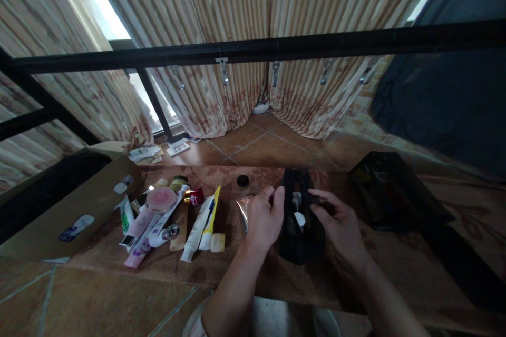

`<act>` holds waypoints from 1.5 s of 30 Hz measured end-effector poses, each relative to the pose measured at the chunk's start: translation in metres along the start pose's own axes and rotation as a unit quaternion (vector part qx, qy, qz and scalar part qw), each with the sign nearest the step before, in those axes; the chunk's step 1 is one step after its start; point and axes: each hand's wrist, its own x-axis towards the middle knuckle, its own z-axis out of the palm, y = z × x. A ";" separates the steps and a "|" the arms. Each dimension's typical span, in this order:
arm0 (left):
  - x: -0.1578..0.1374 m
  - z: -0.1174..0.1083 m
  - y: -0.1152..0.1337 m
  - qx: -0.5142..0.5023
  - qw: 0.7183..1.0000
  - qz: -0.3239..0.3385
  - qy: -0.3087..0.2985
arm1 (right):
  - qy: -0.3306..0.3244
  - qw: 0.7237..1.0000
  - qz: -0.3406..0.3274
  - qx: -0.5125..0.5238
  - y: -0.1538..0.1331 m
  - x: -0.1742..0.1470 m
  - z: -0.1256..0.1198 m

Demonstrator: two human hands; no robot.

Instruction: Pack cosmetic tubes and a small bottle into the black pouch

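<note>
Gripping the black pouch (301, 248) at opposite sides, left hand (265, 217) and right hand (339, 220) should spread it evenly.

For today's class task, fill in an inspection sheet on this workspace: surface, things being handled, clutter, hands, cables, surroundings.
Surface: covered by a reddish-brown patterned cloth.
Things being handled: black pouch, open at the top, with a white round item showing inside.
Clutter: to the left, a white tube, red jar, pink round container and other tubes crowded together, near a cardboard box; to the right, a black bag.
Hands: left hand at the pouch's left edge, right hand at its right edge; firmness of hold unclear.
Cables: nothing seen.
Surroundings: black rail, patterned curtains, tiled floor.
</note>
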 end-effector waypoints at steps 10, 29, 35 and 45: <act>0.000 0.000 0.000 -0.007 1.000 0.001 0.001 | -0.007 1.000 0.011 0.005 -0.002 0.000 -0.001; 0.000 0.001 -0.003 0.009 1.000 0.011 -0.001 | -0.002 1.000 -0.020 -0.012 0.002 0.001 -0.001; -0.001 0.001 -0.003 0.015 1.000 0.016 -0.008 | 0.010 0.999 -0.027 -0.022 0.005 0.001 -0.003; 0.000 0.001 -0.002 0.009 1.000 0.019 -0.007 | 0.013 1.000 -0.009 -0.021 -0.002 0.001 -0.001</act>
